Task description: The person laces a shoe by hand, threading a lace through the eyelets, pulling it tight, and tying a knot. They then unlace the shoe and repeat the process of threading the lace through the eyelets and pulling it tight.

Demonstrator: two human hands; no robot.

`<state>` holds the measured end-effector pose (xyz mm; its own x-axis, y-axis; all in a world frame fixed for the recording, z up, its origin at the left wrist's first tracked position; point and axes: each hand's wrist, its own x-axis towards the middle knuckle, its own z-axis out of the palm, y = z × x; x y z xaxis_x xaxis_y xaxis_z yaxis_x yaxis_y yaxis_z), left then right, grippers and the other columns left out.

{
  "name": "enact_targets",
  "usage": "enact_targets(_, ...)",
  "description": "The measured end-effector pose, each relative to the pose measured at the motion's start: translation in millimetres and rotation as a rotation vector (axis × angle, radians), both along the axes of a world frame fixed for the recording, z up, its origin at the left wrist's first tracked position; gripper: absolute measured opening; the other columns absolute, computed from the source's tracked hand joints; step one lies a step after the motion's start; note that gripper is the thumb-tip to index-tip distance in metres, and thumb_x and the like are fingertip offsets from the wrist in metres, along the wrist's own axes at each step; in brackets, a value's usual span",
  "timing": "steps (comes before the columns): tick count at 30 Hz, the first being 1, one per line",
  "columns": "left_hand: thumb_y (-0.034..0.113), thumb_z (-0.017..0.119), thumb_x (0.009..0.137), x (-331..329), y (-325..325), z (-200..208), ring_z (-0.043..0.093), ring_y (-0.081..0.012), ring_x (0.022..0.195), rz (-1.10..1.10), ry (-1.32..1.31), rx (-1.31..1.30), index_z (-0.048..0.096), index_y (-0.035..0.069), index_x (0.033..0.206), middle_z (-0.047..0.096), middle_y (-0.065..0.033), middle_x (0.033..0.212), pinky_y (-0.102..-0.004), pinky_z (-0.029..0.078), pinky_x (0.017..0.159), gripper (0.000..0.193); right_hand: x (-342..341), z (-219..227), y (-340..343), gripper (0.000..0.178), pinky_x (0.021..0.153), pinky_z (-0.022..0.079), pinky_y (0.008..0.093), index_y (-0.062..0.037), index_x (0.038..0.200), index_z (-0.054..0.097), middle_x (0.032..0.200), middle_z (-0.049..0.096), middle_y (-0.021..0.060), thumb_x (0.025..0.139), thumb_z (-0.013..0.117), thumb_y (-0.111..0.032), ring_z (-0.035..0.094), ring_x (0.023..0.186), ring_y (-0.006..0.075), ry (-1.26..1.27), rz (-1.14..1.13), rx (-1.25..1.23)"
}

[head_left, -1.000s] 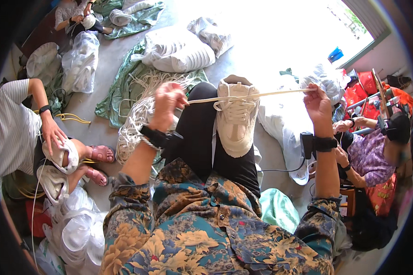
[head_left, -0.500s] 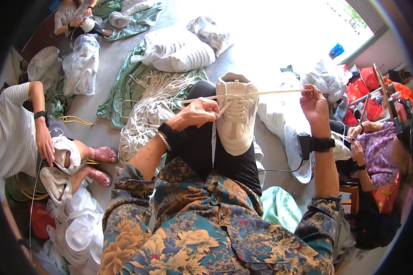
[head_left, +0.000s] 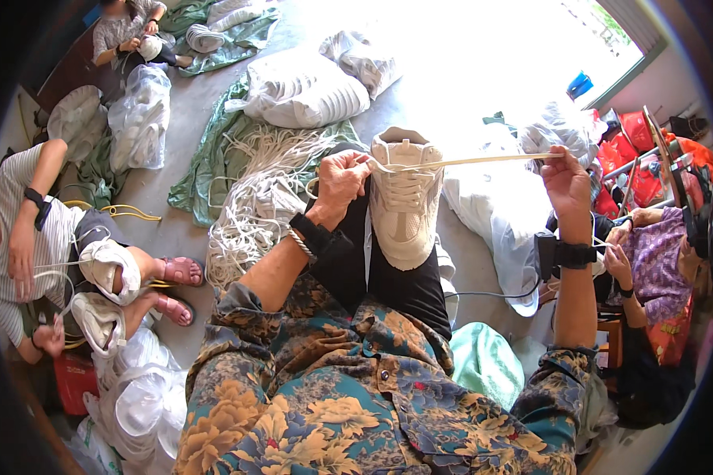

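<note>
A cream sneaker rests on my thighs with its toe toward me, its laces partly threaded across the tongue. My right hand is out to the right, with thumb and fingers pinched on one end of a pale shoelace. That lace runs taut and nearly level from the shoe's upper eyelets to my right fingers. Just left of the shoe's collar, my left hand is closed on the lace close to the eyelets. A small loop of lace shows beside the left hand's knuckles.
A heap of white laces lies on a green sheet to the left. Beyond it are plastic-wrapped white bundles. Co-workers sit left, far left and right, handling pale shoes or laces. A green cloth bundle sits by my right hip.
My right hand has moved right, drawing the lace further out. My left hand has shifted slightly left and turned upward, its fingers now at the upper eyelets. The left co-worker's hands have moved apart.
</note>
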<state>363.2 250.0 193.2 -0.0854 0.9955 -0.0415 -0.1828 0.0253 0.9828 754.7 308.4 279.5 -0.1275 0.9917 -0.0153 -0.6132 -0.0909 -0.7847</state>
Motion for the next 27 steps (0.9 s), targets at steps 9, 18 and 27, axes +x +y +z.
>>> enact_targets(9, 0.028, 0.052, 0.091, -24, 14, 4, 0.047, -0.0055, 0.042, -0.577, 0.184, -0.171, 0.055, 0.007, 0.069, 0.05, 0.0021, 0.055, -0.0191, 0.034, 0.036, 0.03, 16, 36, -6, 0.014, 0.054, 0.04, 0.0239, -0.0008, 0.089, 0.061, 0.081, 0.062, 0.0065, 0.087, 0.055, -0.013, 0.052, 0.067, 0.0129, -0.125, -0.119, -0.019)
enact_targets(18, 0.021, 0.055, 0.089, -34, 15, 10, 0.046, -0.0051, 0.041, -0.298, 0.18, -0.049, 0.053, -0.001, 0.107, 0.052, 0.0007, 0.056, -0.0185, 0.035, 0.036, 0.029, 75, 83, -2, 0.023, 0.045, 0.03, 0.0209, 0.0055, 0.107, 0.052, 0.076, 0.054, 0.003, 0.089, 0.052, -0.009, 0.037, 0.054, 0.0061, 0.155, 0.0, 0.121)
enact_targets(27, 0.017, 0.054, 0.086, -53, 10, 10, 0.044, -0.0054, 0.037, -0.382, 0.295, -0.204, 0.058, 0.004, 0.075, 0.05, 0.0005, 0.052, -0.0194, 0.032, 0.032, 0.017, -98, -23, -25, 0.02, 0.058, 0.048, 0.0221, -0.0024, 0.099, 0.059, 0.087, 0.064, 0.0086, 0.092, 0.049, -0.018, 0.06, 0.071, 0.0122, -0.52, 0.122, -0.038)
